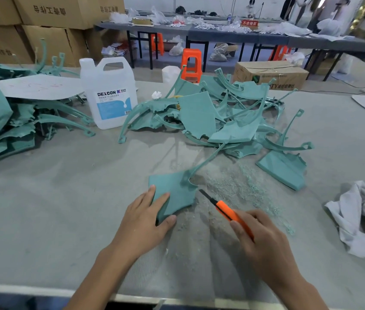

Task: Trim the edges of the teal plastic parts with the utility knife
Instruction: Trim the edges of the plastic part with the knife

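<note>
In the lower middle of the frame a flat, kite-shaped teal plastic part (175, 189) with a thin curved arm rising toward the upper right lies on the grey felt-covered table (65, 198). The left hand (145, 218) presses down on its lower left corner, fingers straight and spread over the panel, thumb along the near edge. Just to the right, the right hand (259, 238) curls its fingers round the handle of an orange utility knife (226, 211), whose dark blade points up and left, with its tip just beside the part's jagged right edge; whether it touches cannot be told. Fine teal shavings (239, 184) are strewn over the table to the right of the part and around the knife. Above them, in the centre of the frame, sits a loose heap of teal plastic parts (210, 117), and a second stack of teal parts (2, 117) fills the left edge. Between the two stands a translucent white plastic jug (110, 95) with a blue and white label reading "DEXCON". A crumpled white cloth (360, 218) lies at the right edge. Brown cardboard boxes (43, 16) printed with Chinese characters are stacked at the upper left, and a small red sign (249, 23) with white Chinese characters stands on the long table at the upper right.
</note>
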Demonstrator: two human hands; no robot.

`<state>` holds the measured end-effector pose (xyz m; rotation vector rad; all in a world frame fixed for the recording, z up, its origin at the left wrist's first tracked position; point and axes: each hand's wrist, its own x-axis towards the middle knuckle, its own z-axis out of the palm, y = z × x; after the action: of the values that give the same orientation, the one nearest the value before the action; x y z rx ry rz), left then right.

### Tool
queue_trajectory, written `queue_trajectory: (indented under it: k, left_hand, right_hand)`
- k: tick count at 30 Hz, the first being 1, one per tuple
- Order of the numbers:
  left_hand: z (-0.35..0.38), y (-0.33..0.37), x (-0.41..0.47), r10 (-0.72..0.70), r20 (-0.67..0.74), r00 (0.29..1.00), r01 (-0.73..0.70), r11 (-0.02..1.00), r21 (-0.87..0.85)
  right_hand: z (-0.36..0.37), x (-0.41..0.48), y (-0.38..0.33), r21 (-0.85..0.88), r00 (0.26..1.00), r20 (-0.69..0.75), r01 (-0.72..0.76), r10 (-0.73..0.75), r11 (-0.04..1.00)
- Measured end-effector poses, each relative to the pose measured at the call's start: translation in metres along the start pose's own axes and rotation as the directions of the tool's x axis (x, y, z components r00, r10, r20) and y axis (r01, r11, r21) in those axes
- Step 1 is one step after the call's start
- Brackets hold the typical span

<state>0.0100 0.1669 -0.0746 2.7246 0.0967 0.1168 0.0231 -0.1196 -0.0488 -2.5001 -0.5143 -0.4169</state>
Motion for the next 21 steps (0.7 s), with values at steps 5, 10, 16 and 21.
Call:
queue_trajectory:
  k: [5, 10, 16, 21]
  left_hand:
    - [-0.026, 0.001, -0.008, 0.123, -0.101, 0.987, -0.097, 0.969, 0.227]
    - [-0.04, -0.009, -0.013, 0.177, -0.423, 0.889, -0.182, 0.983, 0.029]
    - [-0.026, -0.004, -0.011, 0.193, -0.483, 0.854, -0.282, 0.952, -0.118]
    - [-0.018, 0.018, -0.012, 0.133, -0.453, 0.881, -0.235, 0.956, -0.176]
  right_hand:
    - [0.002, -0.011, 0.005, 0.116, 0.996, -0.024, -0.083, 0.086, 0.99]
    - [-0.003, -0.021, 0.008, 0.272, 0.934, -0.191, -0.244, 0.301, 0.931]
    - [-0.014, -0.024, -0.017, 0.542, 0.944, -0.037, -0.258, 0.329, 0.8]
    - [-0.006, -0.02, -0.037, 0.464, 0.982, 0.143, -0.179, 0.125, 0.868]
